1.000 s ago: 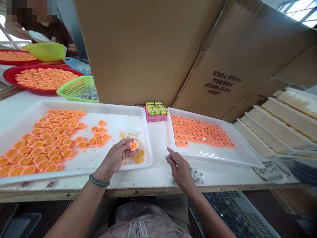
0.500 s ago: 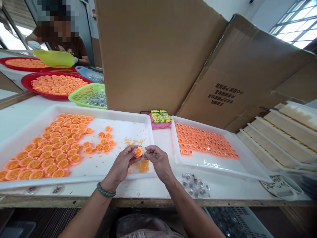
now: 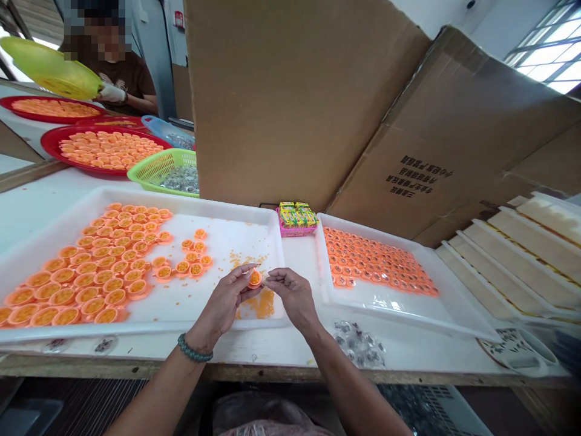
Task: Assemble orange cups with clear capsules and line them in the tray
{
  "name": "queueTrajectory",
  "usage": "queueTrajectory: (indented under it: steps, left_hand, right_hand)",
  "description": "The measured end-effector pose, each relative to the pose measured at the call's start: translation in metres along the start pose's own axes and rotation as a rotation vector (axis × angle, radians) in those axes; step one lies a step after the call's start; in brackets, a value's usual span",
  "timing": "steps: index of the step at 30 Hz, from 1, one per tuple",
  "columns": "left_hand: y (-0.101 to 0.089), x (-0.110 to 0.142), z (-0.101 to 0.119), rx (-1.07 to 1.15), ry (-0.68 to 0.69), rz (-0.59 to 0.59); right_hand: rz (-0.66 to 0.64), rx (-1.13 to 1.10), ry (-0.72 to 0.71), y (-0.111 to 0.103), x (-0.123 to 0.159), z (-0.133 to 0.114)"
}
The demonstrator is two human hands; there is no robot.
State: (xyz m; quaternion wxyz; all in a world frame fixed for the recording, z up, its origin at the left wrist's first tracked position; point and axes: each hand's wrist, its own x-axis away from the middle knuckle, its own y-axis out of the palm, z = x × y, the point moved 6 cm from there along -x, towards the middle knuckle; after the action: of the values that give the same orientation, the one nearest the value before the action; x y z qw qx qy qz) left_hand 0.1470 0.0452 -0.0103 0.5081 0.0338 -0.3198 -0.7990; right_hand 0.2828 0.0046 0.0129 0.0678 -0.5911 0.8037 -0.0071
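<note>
Orange cup (image 3: 255, 278), filled with yellow granules, sits in a narrow pinch between our left hand (image 3: 222, 297) and our right hand's fingertips (image 3: 272, 280), over the 3 o'clock side of the white tray (image 3: 149, 198). A slip or hard squeeze could tip more onto the loose yellow granules (image 3: 261, 304) at 6 o'clock.

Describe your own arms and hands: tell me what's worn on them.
The left hand and right hand are bare, with no gloves, and no sleeves show on the forearms. The left wrist wears a bracelet of round dark green beads; the right wrist shows none.
</note>
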Motion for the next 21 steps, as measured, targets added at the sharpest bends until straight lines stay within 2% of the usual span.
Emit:
queueTrajectory:
  steps: [4,6,9,12,17,21]
  left_hand:
    - [0.001,0.0,0.001,-0.015,0.008,0.008]
    - [0.0,-0.001,0.001,-0.029,0.003,0.041]
    - [-0.002,-0.001,0.0,-0.064,0.001,0.087]
    - [0.001,-0.001,0.0,-0.099,0.029,0.067]
    - [0.004,-0.001,-0.003,-0.138,0.015,0.027]
    - [0.004,-0.001,-0.002,-0.114,0.007,0.034]
  right_hand:
    - [-0.052,0.235,-0.142,0.0,-0.005,-0.014]
    - [-0.089,0.292,-0.135,0.0,-0.009,-0.016]
    - [-0.139,0.283,-0.065,-0.001,-0.015,-0.017]
    - [-0.216,0.238,-0.011,0.002,-0.021,-0.018]
    - [-0.31,0.419,-0.128,0.013,-0.029,-0.031]
    - [-0.338,0.383,-0.145,0.017,-0.027,-0.031]
